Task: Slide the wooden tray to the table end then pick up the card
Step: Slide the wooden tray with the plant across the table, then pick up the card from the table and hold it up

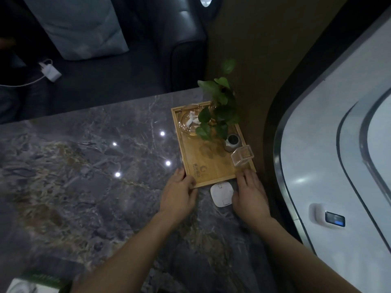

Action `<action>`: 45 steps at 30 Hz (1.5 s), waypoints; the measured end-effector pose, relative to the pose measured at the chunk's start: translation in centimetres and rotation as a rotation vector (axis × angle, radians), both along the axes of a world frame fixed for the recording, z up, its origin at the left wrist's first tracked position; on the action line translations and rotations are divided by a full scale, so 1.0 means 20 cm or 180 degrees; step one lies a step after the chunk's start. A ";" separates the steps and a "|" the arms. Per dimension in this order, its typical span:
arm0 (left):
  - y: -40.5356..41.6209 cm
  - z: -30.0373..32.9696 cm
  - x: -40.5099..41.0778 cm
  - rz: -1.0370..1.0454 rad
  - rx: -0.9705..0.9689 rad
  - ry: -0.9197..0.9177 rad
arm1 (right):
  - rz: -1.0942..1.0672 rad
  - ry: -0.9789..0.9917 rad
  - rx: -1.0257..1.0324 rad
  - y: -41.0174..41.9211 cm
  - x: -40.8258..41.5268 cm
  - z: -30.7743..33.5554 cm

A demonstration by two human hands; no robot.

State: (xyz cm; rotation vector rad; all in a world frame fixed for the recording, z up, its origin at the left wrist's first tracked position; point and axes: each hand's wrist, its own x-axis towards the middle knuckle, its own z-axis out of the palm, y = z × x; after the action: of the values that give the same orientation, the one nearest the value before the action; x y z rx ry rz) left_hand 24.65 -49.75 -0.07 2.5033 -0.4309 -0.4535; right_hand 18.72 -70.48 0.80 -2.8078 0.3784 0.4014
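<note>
Two hands at work, both yours. Left hand [178, 192]: grip closed around the near left corner of the wooden tray [208, 166]. Right hand [250, 194]: fingers spread flat at the tray's near right corner, holding nothing. Tray: at the far right corner of the marble surface [84, 166], carrying a glass ashtray [190, 123], potted plant [218, 111] and clear square cup [242, 156]. White card [221, 193]: flat on the surface, between your hands, just beside the tray's near edge.

Matt wooden tray [208, 166] on a glossy, veined grey marble table [84, 166]
</note>
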 end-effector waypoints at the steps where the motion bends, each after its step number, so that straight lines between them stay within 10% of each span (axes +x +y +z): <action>1: 0.03 0.00 -0.03 0.0014 0.0012 -0.0009 | 0.0008 0.0010 0.0009 0.02 -0.02 0.01; 45: 1.91 0.04 -1.20 0.1670 0.0345 0.0064 | 0.1609 0.0287 0.0692 1.94 -0.74 0.04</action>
State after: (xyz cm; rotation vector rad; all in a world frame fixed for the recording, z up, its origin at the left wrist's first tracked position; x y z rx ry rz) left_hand 0.55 -11.52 0.69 2.5798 0.2668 -0.2945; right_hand 3.88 -31.66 1.67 -2.6464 -0.3502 0.6315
